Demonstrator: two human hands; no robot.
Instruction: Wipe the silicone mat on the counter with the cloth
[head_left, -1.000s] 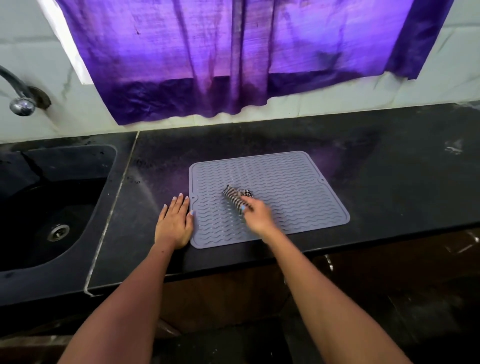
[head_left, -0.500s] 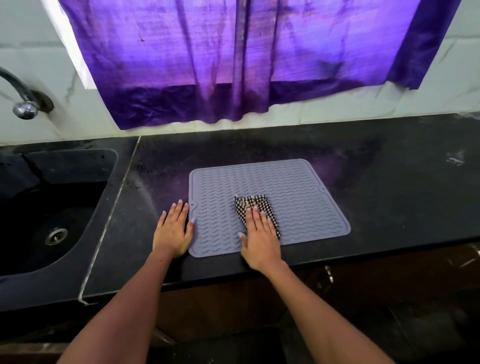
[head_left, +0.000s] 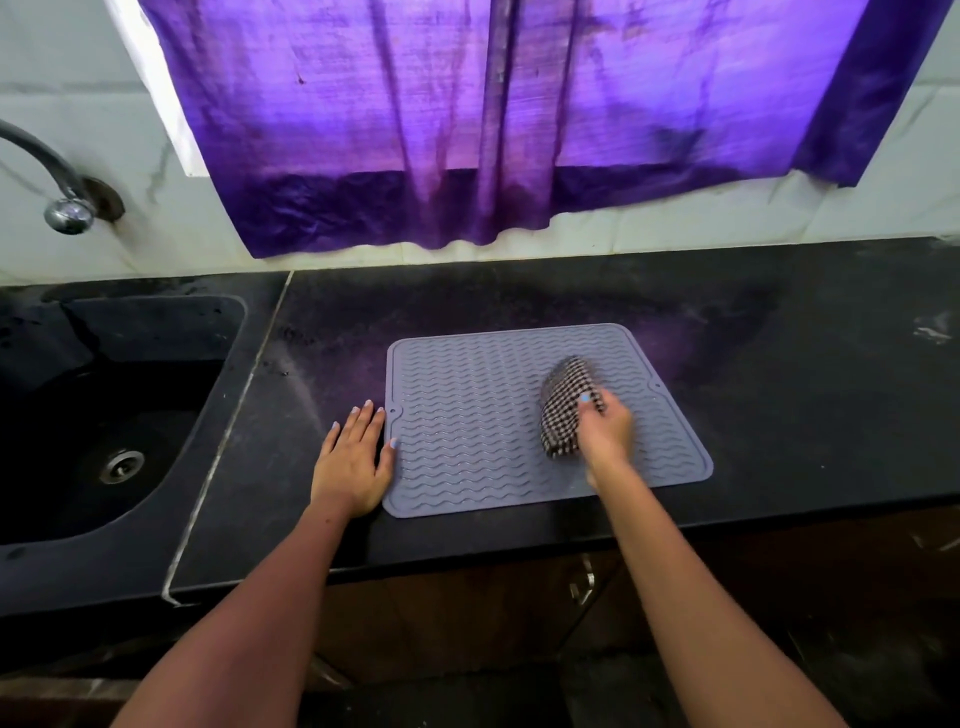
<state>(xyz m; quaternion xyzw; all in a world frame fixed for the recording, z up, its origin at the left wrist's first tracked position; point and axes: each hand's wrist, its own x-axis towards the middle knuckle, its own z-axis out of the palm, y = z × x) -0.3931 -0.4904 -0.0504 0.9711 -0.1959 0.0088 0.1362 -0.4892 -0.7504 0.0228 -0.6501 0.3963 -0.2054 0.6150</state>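
Fingers (head_left: 589, 402) of the right hand (head_left: 605, 434) curl onto a bunched cloth (head_left: 563, 410) — a black-and-white checked weave, folded into a rough oblong — and hold it down against the silicone mat (head_left: 467, 415); motion blur softens the hand, so the exact lie of each finger cannot be told. That cloth sits on the right half of the mat, toward its far edge. Straight, slightly spread fingers (head_left: 363, 415) of the left hand (head_left: 353, 462) lie flat on the counter (head_left: 779, 415), the thumb and index tips touching the mat's left edge beside a small notch there.

Grey and matte, the mat is a rounded-corner rectangle with a raised rim and rows of wavy ridges across its whole face — it lies flat on the counter, close to the front edge. Dark, polished and speckled, the counter carries pale smudges at its far right. To the left, past a light seam, a black sink (head_left: 156, 332) is sunk into the stone, with a round metal drain (head_left: 120, 466) at its bottom and a curved metal tap (head_left: 57, 192) above. Behind hangs a crumpled purple curtain (head_left: 467, 130) against a pale tiled wall (head_left: 62, 62).
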